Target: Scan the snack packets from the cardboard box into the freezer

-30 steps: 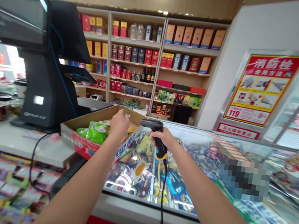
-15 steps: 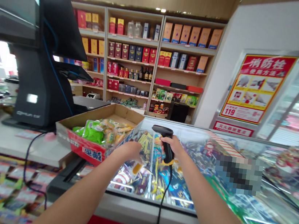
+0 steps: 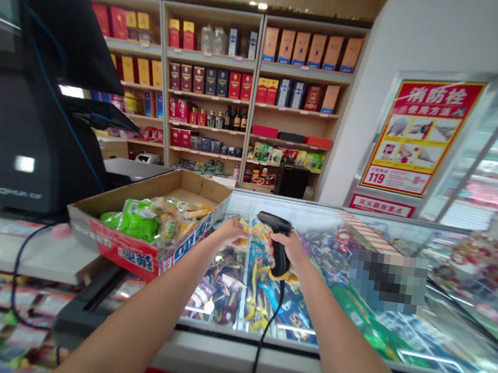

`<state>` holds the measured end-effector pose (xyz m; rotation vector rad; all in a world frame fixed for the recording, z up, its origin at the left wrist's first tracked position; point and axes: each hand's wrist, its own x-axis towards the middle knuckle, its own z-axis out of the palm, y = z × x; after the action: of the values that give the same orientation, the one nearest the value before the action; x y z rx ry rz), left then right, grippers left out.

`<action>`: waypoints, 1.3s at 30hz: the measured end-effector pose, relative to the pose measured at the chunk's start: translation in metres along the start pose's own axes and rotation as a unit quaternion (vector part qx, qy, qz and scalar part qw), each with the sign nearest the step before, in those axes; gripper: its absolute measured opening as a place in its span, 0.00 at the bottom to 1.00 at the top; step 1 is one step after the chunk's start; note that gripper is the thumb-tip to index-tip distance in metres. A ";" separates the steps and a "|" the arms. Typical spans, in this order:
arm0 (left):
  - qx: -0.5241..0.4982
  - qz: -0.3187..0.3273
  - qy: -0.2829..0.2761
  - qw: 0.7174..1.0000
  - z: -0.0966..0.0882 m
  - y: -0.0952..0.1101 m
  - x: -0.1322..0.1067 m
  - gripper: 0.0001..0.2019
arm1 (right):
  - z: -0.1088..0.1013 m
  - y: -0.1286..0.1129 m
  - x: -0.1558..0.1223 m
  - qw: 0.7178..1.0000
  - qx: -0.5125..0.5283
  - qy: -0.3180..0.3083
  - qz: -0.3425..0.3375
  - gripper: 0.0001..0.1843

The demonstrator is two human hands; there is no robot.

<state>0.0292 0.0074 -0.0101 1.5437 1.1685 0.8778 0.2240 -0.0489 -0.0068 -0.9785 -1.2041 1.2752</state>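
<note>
My right hand [image 3: 290,250] is wrapped around the grip of a black barcode scanner [image 3: 280,258], held upright above the glass-topped freezer [image 3: 300,352]. A cord runs down from the scanner's base. Left of the scanner, my left hand [image 3: 231,232] has its fingers closed at the edge of a small yellow snack packet [image 3: 262,232] in clear wrapping. The packet is close beside the scanner and my right fingers; part of it is hidden. Nearby on the left, an open cardboard box [image 3: 130,250] holds yellow snack packets and a green bag [image 3: 139,220].
A black checkout terminal [image 3: 41,122] stands on the white counter [image 3: 2,246] at left. Colourful wrapped goods fill the freezer under the glass. A blurred-out dark patch [image 3: 386,281] is at right. Shelves of boxed goods [image 3: 239,87] line the back wall.
My left hand has moved up and away from me, bringing the yellow packet beside the scanner. The scanner stays in my right hand. The view has shifted slightly right.
</note>
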 end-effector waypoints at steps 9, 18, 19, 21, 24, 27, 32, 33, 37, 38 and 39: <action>-0.472 -0.017 -0.091 0.877 -0.019 -0.032 0.007 0.04 | 0.007 -0.007 -0.011 0.995 -0.066 -0.067 0.023 0.08; -0.378 0.113 -0.075 0.916 -0.003 -0.026 0.003 0.22 | 0.007 -0.010 -0.013 0.998 -0.045 -0.048 0.025 0.09; -0.374 0.113 -0.063 0.918 -0.002 -0.025 0.002 0.24 | 0.007 -0.010 -0.013 0.997 -0.050 -0.050 0.022 0.09; -0.366 0.105 -0.043 0.924 -0.001 -0.024 0.000 0.28 | 0.007 -0.008 -0.012 0.996 -0.063 -0.056 0.021 0.09; -0.349 0.095 -0.034 0.932 -0.001 -0.024 -0.002 0.33 | 0.007 -0.006 -0.011 0.995 -0.077 -0.058 0.020 0.10; -0.334 0.095 -0.038 0.937 0.000 -0.025 -0.002 0.34 | 0.007 -0.005 -0.010 0.995 -0.082 -0.058 0.017 0.10; -0.327 0.097 -0.039 0.939 0.001 -0.026 -0.001 0.35 | 0.007 -0.006 -0.010 0.994 -0.087 -0.061 0.018 0.10; -0.328 0.097 -0.039 0.939 0.001 -0.026 0.000 0.35 | 0.007 -0.006 -0.010 0.994 -0.088 -0.061 0.019 0.10; -0.324 0.093 -0.033 0.941 0.003 -0.027 0.001 0.36 | 0.007 -0.005 -0.010 0.994 -0.084 -0.064 0.024 0.10; -0.314 0.095 -0.025 0.944 0.004 -0.027 0.001 0.35 | 0.006 -0.004 -0.010 0.994 -0.080 -0.066 0.022 0.10; -0.296 0.102 -0.013 0.949 0.005 -0.026 0.002 0.33 | 0.007 -0.003 -0.010 0.994 -0.076 -0.070 0.019 0.10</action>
<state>0.0280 0.0095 -0.0369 1.1783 0.6390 1.2110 0.2188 -0.0594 -0.0039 -1.0404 -1.4137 1.3133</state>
